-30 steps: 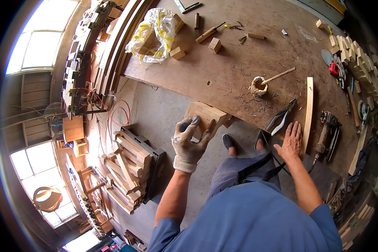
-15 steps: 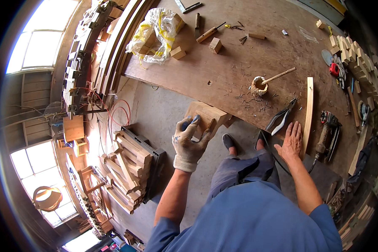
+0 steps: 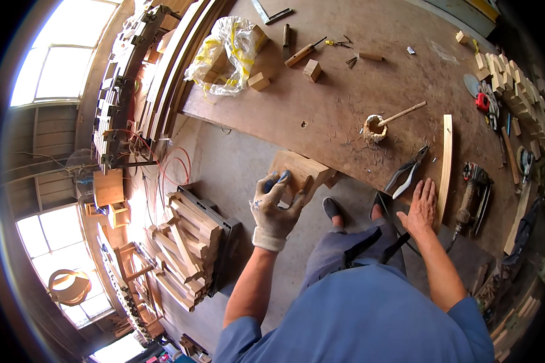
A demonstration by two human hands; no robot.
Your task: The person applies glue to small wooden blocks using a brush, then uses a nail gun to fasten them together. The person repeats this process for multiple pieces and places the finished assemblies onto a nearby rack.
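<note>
My left hand (image 3: 274, 206) wears a pale work glove with bluish fingertips. Its fingers and thumb are curled around the near side of a wooden piece (image 3: 297, 165) at the table's front edge. The piece has a broad flat top and a slot-like opening by the thumb; the palm hides part of it. My bare right hand (image 3: 421, 210) lies flat on the table, fingers stretched out. Just right of it is a long thin wooden strip (image 3: 447, 160). Pliers (image 3: 408, 173) with black and white handles lie just beyond my right fingertips.
On the brown table (image 3: 254, 124) are a crusted pot (image 3: 374, 129) with a stick, scattered nails, wooden blocks (image 3: 312, 70) and a plastic bag (image 3: 227, 57). A corded power tool (image 3: 472, 196) lies at right. Stacked wooden parts (image 3: 181, 245) stand on the floor at left.
The view has shifted slightly. Both hands keep their places, the left on the wooden piece and the right flat on the table.
</note>
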